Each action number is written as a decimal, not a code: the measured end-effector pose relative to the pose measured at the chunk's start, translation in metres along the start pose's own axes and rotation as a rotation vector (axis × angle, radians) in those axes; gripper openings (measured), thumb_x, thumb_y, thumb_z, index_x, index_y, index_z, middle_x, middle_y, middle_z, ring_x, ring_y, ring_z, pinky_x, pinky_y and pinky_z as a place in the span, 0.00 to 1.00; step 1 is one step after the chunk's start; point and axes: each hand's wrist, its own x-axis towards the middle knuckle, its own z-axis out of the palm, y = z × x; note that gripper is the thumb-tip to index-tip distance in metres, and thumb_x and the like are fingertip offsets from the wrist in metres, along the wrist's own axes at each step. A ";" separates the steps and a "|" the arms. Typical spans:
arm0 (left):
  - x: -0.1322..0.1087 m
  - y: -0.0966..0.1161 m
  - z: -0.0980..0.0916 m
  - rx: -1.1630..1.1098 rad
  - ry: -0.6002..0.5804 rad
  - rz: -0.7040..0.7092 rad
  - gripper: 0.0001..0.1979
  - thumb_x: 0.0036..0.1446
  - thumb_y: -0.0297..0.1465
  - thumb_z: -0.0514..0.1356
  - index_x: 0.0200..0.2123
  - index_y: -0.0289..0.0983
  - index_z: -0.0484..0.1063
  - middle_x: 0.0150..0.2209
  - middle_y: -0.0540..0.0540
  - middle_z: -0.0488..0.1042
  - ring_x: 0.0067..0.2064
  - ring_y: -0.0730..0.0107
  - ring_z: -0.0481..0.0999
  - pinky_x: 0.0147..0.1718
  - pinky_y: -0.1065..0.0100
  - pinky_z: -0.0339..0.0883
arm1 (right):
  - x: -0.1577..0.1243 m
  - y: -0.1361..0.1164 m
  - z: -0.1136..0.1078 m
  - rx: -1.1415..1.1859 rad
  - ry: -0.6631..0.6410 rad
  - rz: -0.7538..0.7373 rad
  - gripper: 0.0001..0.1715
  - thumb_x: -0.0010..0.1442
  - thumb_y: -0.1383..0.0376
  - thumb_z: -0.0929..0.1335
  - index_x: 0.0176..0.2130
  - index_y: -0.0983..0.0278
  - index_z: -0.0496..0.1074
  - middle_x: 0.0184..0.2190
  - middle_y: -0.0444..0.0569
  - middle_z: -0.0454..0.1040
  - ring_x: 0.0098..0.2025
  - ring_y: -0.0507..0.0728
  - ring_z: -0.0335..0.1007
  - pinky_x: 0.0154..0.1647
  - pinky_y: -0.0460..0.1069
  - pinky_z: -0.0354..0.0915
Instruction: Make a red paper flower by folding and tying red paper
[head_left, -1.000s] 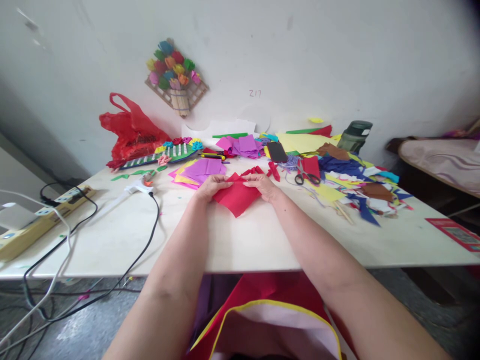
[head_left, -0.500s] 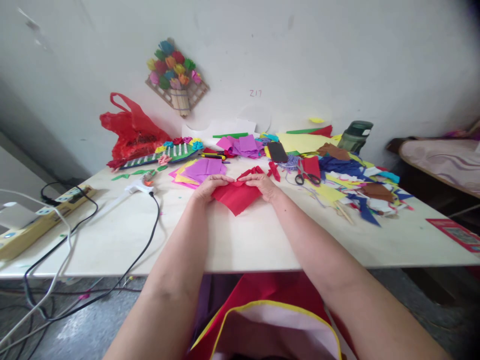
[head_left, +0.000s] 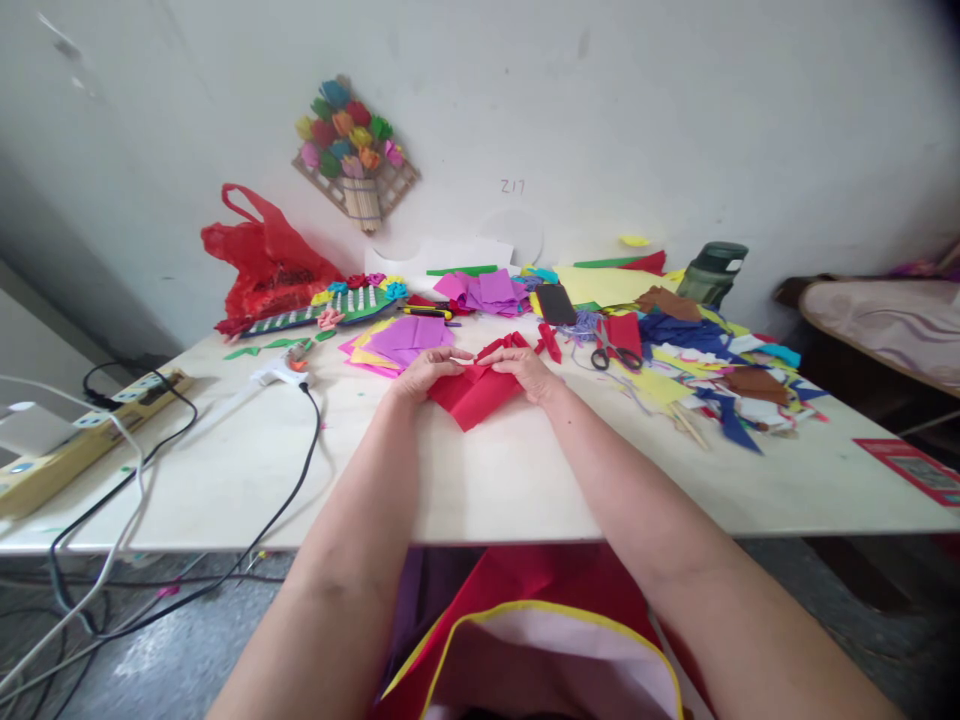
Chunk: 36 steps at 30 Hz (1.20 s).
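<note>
A red square of paper [head_left: 471, 397] lies on the pale table [head_left: 480, 470], one corner pointing toward me. My left hand [head_left: 424, 371] pinches its far left part and my right hand [head_left: 528, 371] pinches its far right part, fingertips nearly meeting over the rolled far edge. Just beyond the hands lie small red paper pieces [head_left: 517, 343] and a stack of purple and yellow paper squares [head_left: 397, 343].
Scissors [head_left: 611, 350], a black phone [head_left: 556, 303] and a heap of coloured paper scraps [head_left: 712, 365] lie to the right. A glue gun [head_left: 274, 376] with black cable, a power strip [head_left: 90, 430] and a red plastic bag [head_left: 266, 262] sit left. A green bottle [head_left: 712, 272] stands at the back.
The far corner of the red paper has been rolled toward me under my fingers. Both hands stay in nearly the same place.
</note>
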 end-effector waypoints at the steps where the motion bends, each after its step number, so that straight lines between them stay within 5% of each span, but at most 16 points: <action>1: 0.000 0.000 0.000 0.005 -0.009 -0.002 0.23 0.37 0.27 0.65 0.42 0.34 0.71 0.27 0.46 0.76 0.26 0.68 0.75 0.26 0.70 0.66 | 0.000 0.000 0.000 -0.001 -0.004 -0.005 0.12 0.40 0.72 0.66 0.27 0.63 0.77 0.24 0.44 0.74 0.27 0.51 0.66 0.32 0.48 0.63; 30: 0.001 -0.001 0.001 -0.024 -0.013 -0.016 0.19 0.40 0.28 0.65 0.40 0.33 0.72 0.27 0.44 0.76 0.27 0.68 0.75 0.26 0.70 0.67 | 0.002 0.005 -0.001 -0.033 -0.022 -0.017 0.12 0.38 0.71 0.66 0.26 0.63 0.77 0.23 0.44 0.74 0.27 0.52 0.66 0.33 0.48 0.61; 36: 0.001 0.000 0.001 -0.036 0.012 -0.006 0.19 0.40 0.28 0.64 0.40 0.33 0.72 0.25 0.46 0.76 0.26 0.68 0.75 0.25 0.70 0.67 | 0.001 0.002 -0.002 -0.071 -0.025 -0.073 0.12 0.45 0.64 0.65 0.26 0.64 0.77 0.26 0.47 0.74 0.31 0.54 0.67 0.35 0.49 0.61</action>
